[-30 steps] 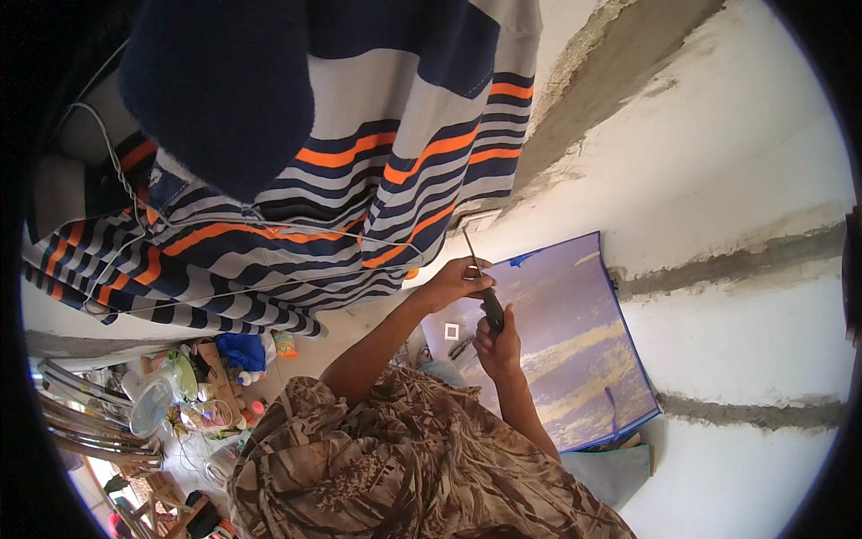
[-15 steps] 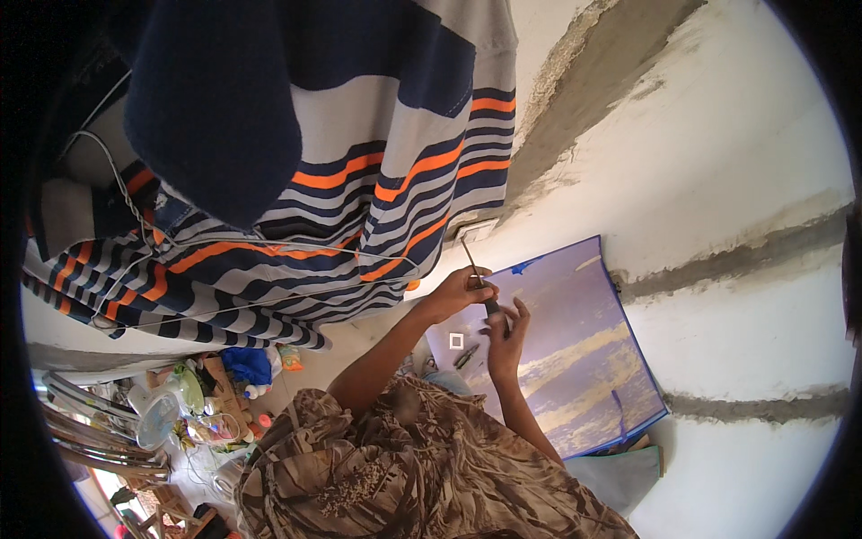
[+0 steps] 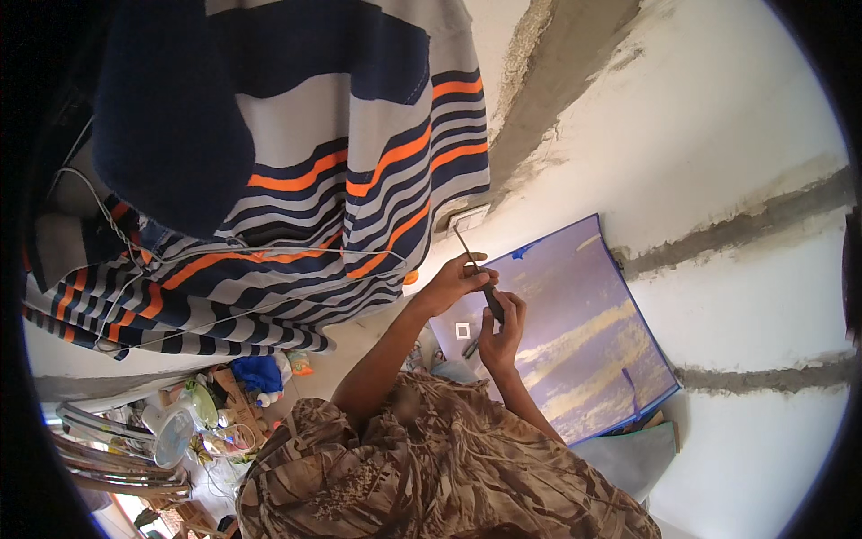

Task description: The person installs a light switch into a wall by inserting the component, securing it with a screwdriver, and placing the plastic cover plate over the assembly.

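A screwdriver with a dark handle (image 3: pixel 493 304) and a thin metal shaft (image 3: pixel 464 242) is held between my two hands. The fingers of my left hand (image 3: pixel 453 286) pinch it near where the shaft meets the handle. Around the handle's lower part, my right hand (image 3: pixel 505 334) is closed. The shaft's tip points up toward a white rectangular wall plate (image 3: pixel 470 217); whether it touches the plate I cannot tell. Below my hands, a small white square frame (image 3: pixel 462 337) lies on a purple-and-yellow patterned board (image 3: pixel 575 332). Beside it is a small dark object, partly hidden by my right hand.
Striped shirts (image 3: pixel 323 180) hang close on the left, with a pale cord (image 3: pixel 296 250) across them. White walls (image 3: pixel 718 117) with rough grey cement strips (image 3: pixel 745 234) rise at the right. Household clutter (image 3: pixel 211 409) covers the floor at lower left.
The whole view has shifted a little. My right hand's fingers, looser and further apart before, now close round the screwdriver handle. My left hand keeps its pinch.
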`<control>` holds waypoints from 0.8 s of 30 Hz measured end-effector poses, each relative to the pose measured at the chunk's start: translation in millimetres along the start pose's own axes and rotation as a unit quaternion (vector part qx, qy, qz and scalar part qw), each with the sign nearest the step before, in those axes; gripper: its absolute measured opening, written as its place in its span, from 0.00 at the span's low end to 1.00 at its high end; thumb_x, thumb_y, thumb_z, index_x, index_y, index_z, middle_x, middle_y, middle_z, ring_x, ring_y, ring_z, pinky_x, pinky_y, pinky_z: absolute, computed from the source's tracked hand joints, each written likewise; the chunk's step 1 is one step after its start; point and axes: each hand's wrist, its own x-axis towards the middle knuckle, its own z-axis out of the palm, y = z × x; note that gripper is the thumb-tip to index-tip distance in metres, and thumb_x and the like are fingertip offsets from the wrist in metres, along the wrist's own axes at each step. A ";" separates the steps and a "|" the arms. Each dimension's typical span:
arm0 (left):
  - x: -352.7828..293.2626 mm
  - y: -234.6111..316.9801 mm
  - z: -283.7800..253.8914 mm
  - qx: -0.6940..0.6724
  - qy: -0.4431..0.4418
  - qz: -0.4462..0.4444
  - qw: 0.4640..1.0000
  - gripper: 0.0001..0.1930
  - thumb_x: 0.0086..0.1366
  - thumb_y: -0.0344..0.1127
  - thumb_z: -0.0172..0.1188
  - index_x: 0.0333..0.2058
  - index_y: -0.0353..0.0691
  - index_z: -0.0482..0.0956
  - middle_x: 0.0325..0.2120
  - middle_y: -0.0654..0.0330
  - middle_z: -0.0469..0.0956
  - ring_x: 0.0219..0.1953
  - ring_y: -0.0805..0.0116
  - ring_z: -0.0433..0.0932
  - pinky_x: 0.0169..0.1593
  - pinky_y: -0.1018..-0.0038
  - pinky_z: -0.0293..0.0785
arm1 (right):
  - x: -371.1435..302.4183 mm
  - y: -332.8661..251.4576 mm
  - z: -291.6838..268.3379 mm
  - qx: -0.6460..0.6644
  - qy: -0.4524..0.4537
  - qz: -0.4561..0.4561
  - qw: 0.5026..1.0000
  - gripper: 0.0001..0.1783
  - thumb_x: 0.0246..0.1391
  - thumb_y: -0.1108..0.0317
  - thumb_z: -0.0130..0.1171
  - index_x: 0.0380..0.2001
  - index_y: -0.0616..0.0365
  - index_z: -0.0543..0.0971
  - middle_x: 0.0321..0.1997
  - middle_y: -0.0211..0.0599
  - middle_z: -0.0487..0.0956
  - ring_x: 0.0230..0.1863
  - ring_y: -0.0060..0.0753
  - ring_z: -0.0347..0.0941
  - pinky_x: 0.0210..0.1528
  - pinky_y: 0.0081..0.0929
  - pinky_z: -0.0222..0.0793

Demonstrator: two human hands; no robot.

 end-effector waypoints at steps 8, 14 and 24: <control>-1.3 -3.4 -3.5 0.018 -0.010 0.005 1.000 0.26 0.68 0.27 0.56 0.62 0.34 0.60 0.50 0.47 0.77 0.55 0.62 0.75 0.62 0.67 0.71 | 7.8 -13.4 -10.1 0.262 -0.049 0.340 0.902 0.23 0.70 0.54 0.45 0.51 0.67 0.70 0.26 0.35 0.72 0.15 0.26 0.68 0.19 0.22 0.68; 0.5 -5.7 -8.0 0.017 -0.009 0.015 1.000 0.25 0.67 0.24 0.57 0.61 0.34 0.61 0.48 0.47 0.78 0.53 0.63 0.76 0.61 0.67 0.72 | 7.9 3.7 -15.6 0.123 -0.098 0.145 0.977 0.23 0.70 0.53 0.44 0.53 0.64 0.70 0.35 0.40 0.74 0.24 0.27 0.72 0.23 0.22 0.71; 3.9 -9.8 -3.8 -0.008 -0.004 0.034 0.999 0.25 0.67 0.25 0.57 0.61 0.32 0.61 0.49 0.47 0.77 0.55 0.60 0.75 0.62 0.66 0.72 | 7.1 3.7 -8.4 -0.066 -0.052 -0.023 0.996 0.25 0.70 0.50 0.41 0.57 0.59 0.68 0.39 0.40 0.74 0.27 0.27 0.73 0.28 0.22 0.71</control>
